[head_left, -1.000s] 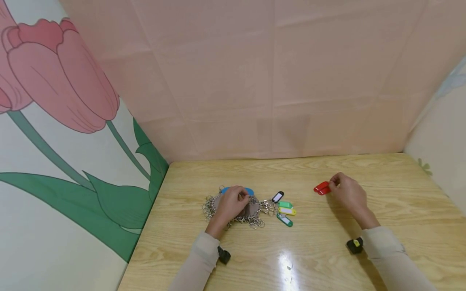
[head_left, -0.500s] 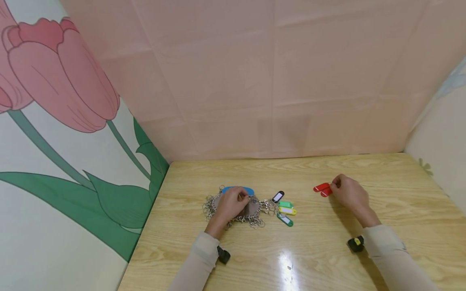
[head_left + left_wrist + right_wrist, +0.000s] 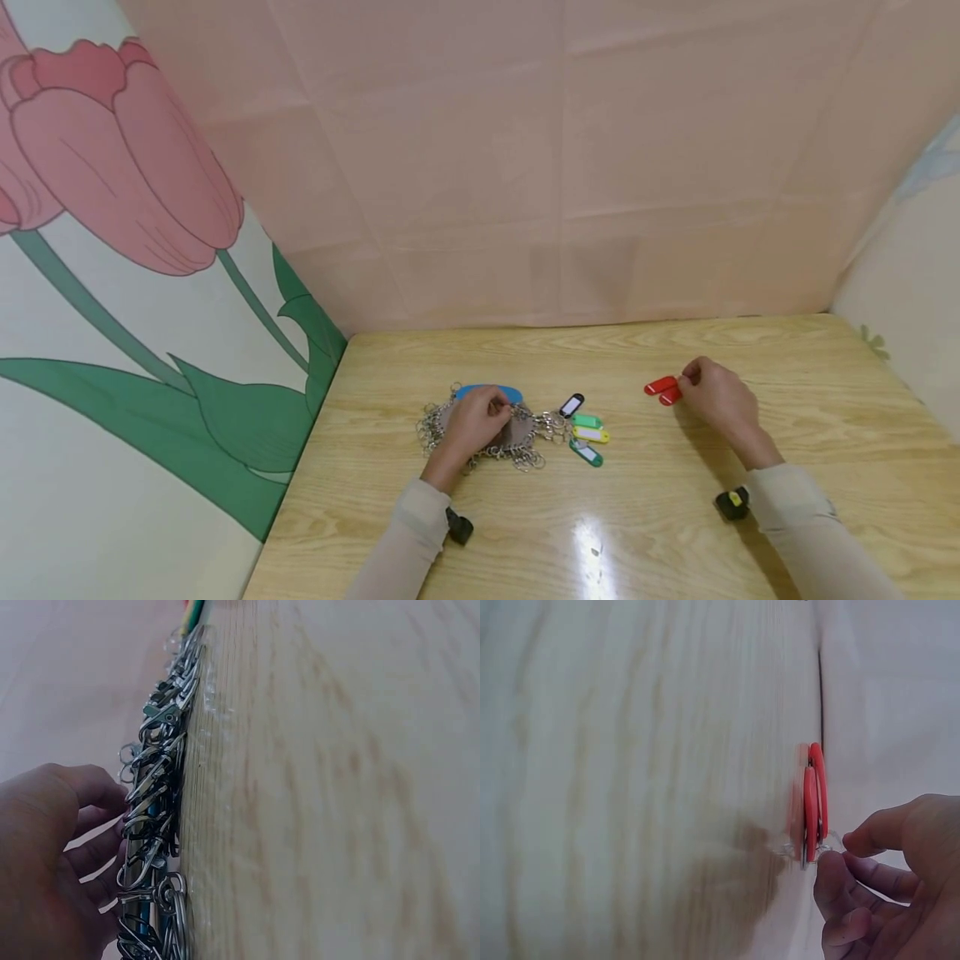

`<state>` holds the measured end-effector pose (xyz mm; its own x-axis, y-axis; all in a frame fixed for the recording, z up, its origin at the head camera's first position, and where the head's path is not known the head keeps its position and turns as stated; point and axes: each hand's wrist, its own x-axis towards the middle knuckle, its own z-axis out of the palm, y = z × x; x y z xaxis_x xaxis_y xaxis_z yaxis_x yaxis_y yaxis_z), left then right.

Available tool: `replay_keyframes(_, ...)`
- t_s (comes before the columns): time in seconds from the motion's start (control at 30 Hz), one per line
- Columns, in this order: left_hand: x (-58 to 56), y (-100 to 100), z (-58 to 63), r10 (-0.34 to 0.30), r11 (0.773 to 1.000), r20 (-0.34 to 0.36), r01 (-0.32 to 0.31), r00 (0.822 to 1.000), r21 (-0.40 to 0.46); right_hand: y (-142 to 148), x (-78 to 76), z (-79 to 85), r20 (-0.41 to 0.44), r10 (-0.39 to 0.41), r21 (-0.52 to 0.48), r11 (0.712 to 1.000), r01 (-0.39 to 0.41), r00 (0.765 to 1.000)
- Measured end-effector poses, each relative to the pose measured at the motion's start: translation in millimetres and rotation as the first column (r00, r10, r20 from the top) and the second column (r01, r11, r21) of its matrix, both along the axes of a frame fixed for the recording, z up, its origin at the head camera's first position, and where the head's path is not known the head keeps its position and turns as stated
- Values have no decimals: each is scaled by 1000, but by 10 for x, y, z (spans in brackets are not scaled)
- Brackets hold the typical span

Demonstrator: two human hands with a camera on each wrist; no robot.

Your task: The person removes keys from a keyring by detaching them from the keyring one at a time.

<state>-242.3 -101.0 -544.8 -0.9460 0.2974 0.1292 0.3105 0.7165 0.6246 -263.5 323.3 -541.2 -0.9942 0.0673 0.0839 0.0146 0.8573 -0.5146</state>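
My left hand (image 3: 476, 419) lies with bent fingers on top of a large bunch of metal key hooks and rings (image 3: 154, 795). Its fingertips touch the bunch, which also shows a grey-brown flat part and a blue piece (image 3: 517, 394) behind the hand. At the right, my right hand (image 3: 722, 402) pinches the ring end of two red key tags (image 3: 662, 386) between thumb and finger. In the right wrist view the red tags (image 3: 811, 806) lie low by the tabletop, side by side. The fingertips partly cover their rings.
Beside the metal bunch lie a black key tag (image 3: 572, 406), a light green tag (image 3: 587, 422), a yellow tag (image 3: 591, 434) and a dark green tag (image 3: 587, 452). The wooden table (image 3: 645, 533) meets a pink cloth (image 3: 465, 275) at the back and a tulip-printed wall at the left.
The two red tags have fanned apart, one shifting lower and to the right. My right hand has moved slightly right, while the left hand stays in place.
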Motion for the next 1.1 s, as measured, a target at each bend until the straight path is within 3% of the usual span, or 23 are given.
replay_keyframes(0.3, 2, 4, 17, 2, 1000, -8, -2, 1000, -8, -95, 24, 84, -29, 8, -21, 1000, -9, 1000)
replay_keyframes(0.7, 27, 40, 84, 5, 1000, -54, -6, 999, -12, -285, 82, 212, -67, 81, -37, 996, -84, 994)
replay_keyframes(0.97, 25, 64, 98, -24, 1000, -47, 24, 999, -8, -417, 116, 277, -24, 119, -66, 991, -120, 993)
replay_keyframes(1.1, 21, 90, 107, -31, 1000, -45, 31, 999, -5, -480, 129, 289, -68, 115, -46, 992, -119, 991)
